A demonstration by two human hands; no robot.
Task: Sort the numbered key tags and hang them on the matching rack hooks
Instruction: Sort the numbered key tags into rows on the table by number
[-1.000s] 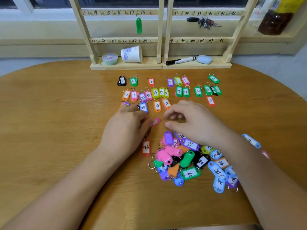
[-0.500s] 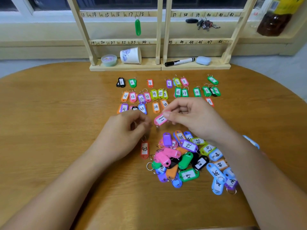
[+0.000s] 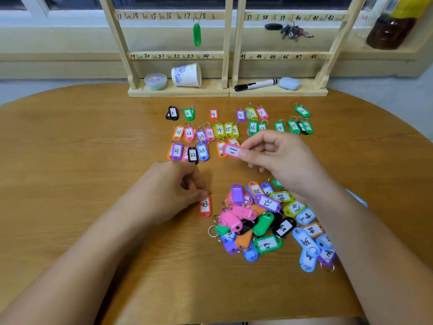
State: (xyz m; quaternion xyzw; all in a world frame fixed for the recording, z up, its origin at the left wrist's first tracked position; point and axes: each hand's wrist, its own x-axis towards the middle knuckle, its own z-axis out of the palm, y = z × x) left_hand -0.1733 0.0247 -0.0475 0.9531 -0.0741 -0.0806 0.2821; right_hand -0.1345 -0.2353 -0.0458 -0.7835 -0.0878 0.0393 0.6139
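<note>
Table (image 3: 70, 160) carries a wooden rack (image 3: 228, 43). Its base ledge holds a tub (image 3: 155, 80), a tipped paper cup (image 3: 186, 75), a marker (image 3: 255, 84) and a blue case (image 3: 289, 83). A loose pile (image 3: 264, 221) lies near the sorted rows (image 3: 219, 130). The right hand (image 3: 281, 160) pinches pink tag 11 (image 3: 232, 151) between thumb and forefinger. The left hand (image 3: 168, 188), fingers curled, meets the ring of orange tag 43 (image 3: 205, 206); whether it grips is unclear.

Bright, even light; soft shadows beneath hands, wide-angle bowing at edges.
</note>
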